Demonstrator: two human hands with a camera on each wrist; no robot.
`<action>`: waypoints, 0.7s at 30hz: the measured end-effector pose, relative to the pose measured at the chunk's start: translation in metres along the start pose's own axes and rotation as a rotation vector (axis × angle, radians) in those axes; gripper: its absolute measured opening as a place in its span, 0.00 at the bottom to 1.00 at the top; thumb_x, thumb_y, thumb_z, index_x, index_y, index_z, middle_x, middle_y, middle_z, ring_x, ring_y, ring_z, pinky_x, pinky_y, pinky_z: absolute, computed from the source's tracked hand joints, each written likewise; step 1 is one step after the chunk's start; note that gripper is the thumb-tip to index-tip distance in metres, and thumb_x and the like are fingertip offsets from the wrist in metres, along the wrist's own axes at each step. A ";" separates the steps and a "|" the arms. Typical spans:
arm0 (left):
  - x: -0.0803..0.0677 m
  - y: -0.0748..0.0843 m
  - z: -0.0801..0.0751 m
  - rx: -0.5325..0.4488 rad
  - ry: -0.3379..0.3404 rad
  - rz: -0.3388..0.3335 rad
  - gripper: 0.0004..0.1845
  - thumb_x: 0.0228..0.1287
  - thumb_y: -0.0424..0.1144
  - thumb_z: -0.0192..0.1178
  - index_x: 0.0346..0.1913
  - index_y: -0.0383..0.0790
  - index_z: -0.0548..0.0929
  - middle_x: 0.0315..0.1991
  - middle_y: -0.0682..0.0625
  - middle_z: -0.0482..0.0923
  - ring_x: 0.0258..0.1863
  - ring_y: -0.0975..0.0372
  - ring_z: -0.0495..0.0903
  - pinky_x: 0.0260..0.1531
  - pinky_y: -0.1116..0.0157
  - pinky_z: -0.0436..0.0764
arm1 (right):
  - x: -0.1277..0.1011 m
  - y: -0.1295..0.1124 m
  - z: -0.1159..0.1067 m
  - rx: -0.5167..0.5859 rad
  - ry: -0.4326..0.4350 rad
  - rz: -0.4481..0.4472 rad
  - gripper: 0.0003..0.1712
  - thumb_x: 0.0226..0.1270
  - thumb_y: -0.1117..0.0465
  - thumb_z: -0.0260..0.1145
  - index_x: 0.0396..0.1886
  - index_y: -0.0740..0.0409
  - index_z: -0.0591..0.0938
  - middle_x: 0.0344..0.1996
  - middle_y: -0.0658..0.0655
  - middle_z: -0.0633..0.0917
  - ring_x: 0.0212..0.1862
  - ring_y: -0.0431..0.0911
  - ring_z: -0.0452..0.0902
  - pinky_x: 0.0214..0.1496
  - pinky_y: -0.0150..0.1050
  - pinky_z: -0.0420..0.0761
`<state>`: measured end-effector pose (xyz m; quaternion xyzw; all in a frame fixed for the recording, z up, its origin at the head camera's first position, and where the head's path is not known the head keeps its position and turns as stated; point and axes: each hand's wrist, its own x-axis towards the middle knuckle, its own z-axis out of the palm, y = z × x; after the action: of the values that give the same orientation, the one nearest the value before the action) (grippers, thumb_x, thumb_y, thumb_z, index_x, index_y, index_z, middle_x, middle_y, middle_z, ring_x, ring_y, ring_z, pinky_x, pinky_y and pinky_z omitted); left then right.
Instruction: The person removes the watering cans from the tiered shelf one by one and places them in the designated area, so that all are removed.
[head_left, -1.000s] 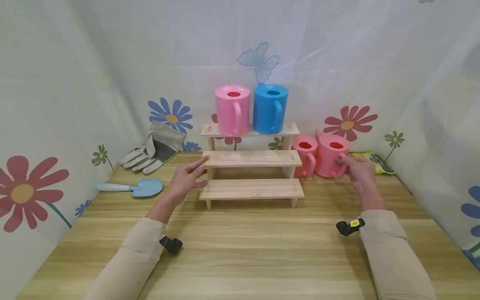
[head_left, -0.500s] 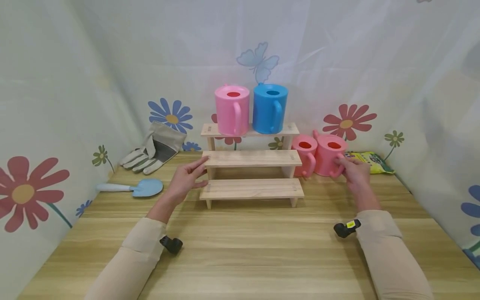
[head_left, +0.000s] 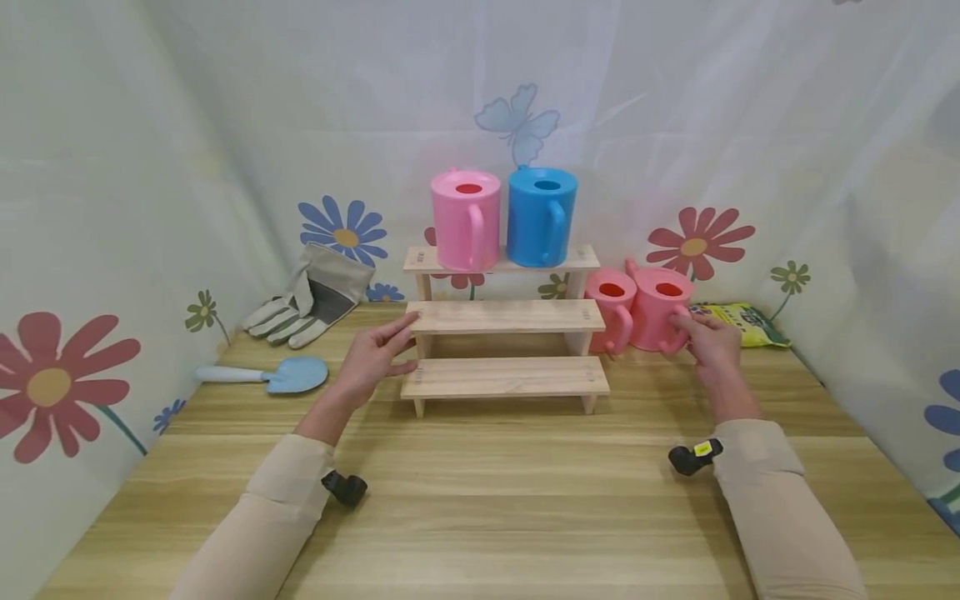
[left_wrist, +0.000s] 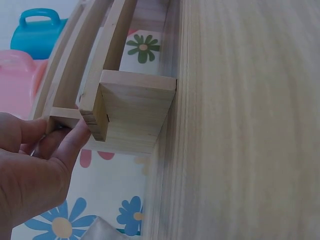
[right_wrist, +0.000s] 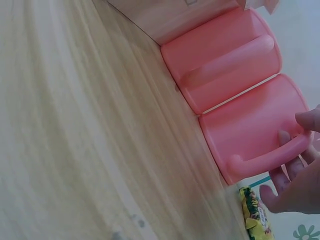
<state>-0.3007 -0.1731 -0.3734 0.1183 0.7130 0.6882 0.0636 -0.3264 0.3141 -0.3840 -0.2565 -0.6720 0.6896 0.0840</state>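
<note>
A three-step wooden plant stand (head_left: pixel 506 317) stands at the back middle of the table. My left hand (head_left: pixel 372 358) holds the left end of its middle step, fingers and thumb around the board in the left wrist view. My right hand (head_left: pixel 711 342) grips the handle of a coral-pink watering can (head_left: pixel 654 321), which stands on the table to the right of the stand. Between that can and the stand is a second coral-pink watering can (head_left: pixel 602 333), side by side with it. On the top step stand a lighter pink watering can (head_left: pixel 453 229) and a blue watering can (head_left: pixel 528 229).
At the left lie a pair of grey and white gardening gloves (head_left: pixel 330 279) and a light-blue hand trowel (head_left: pixel 298 375). A yellow-green packet (head_left: pixel 757 327) lies behind my right hand. Flower-printed curtains (head_left: pixel 225 125) enclose the wooden table (head_left: pixel 510 517) at the back and sides.
The right hand and the coral-pink watering can in its grip have shifted slightly left, closer to the second one, and now hold still. The left hand has stayed on the stand.
</note>
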 end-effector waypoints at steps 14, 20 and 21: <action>0.014 -0.015 -0.005 -0.017 0.032 0.001 0.21 0.68 0.40 0.48 0.64 0.50 0.68 0.68 0.52 0.53 0.61 0.52 0.62 0.44 0.56 0.77 | -0.020 -0.025 -0.001 -0.100 0.136 -0.229 0.39 0.45 0.37 0.68 0.55 0.52 0.78 0.51 0.53 0.73 0.49 0.45 0.66 0.52 0.37 0.73; 0.011 -0.017 -0.006 0.016 0.011 0.023 0.22 0.69 0.40 0.48 0.65 0.50 0.67 0.68 0.52 0.52 0.62 0.53 0.61 0.45 0.54 0.76 | -0.046 -0.041 0.012 -0.166 0.064 -0.322 0.42 0.43 0.32 0.64 0.58 0.46 0.75 0.55 0.53 0.72 0.53 0.46 0.66 0.54 0.40 0.73; 0.011 -0.017 -0.006 0.020 0.009 0.025 0.22 0.69 0.40 0.48 0.65 0.50 0.67 0.68 0.52 0.52 0.62 0.53 0.61 0.45 0.54 0.76 | -0.050 -0.043 0.016 -0.171 0.049 -0.343 0.42 0.43 0.32 0.65 0.58 0.46 0.76 0.54 0.53 0.73 0.53 0.47 0.66 0.54 0.41 0.74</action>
<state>-0.3141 -0.1770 -0.3897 0.1245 0.7186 0.6823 0.0507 -0.3007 0.2804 -0.3304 -0.1610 -0.7599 0.5990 0.1943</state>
